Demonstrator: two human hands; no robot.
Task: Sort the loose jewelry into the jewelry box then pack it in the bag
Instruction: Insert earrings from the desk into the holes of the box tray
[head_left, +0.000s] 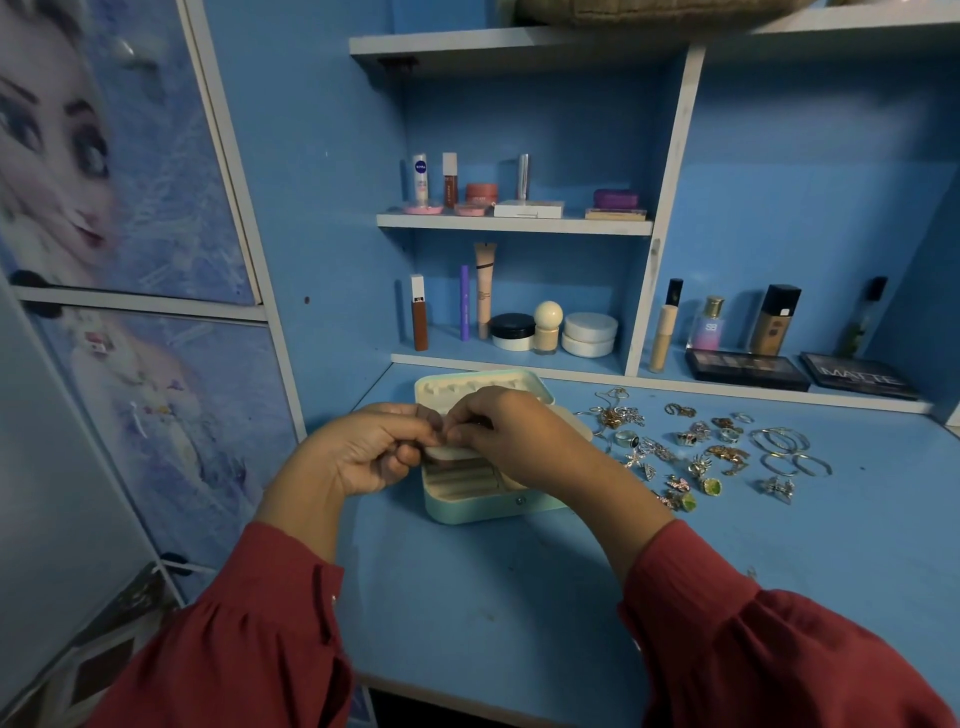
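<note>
We see both hands meeting in the middle of the frame, just above the open jewelry box (483, 499). The left hand (374, 452) has its fingers curled in, fingertips pressed toward those of the right hand (511, 441), which is likewise curled; whatever they pinch between them is too small for us to make out. The mint box sits on the blue desk (493, 597), its lid (478, 387) standing open toward the shelf edge behind, its front wall facing us with a small clasp.

The loose jewelry (696, 452) lies scattered right of centre, just beside the box's right edge and spreading out to a cluster of thin bangles (784, 447) farther right. Below the box and the jewelry the desk runs bare down to its front edge at the bottom of the frame, between the two red sleeves (769, 654).

Behind, along the shelf lip, two dark makeup palettes (748, 369) lie at upper right, with bottles and jars (519, 327) standing in the compartments above.
</note>
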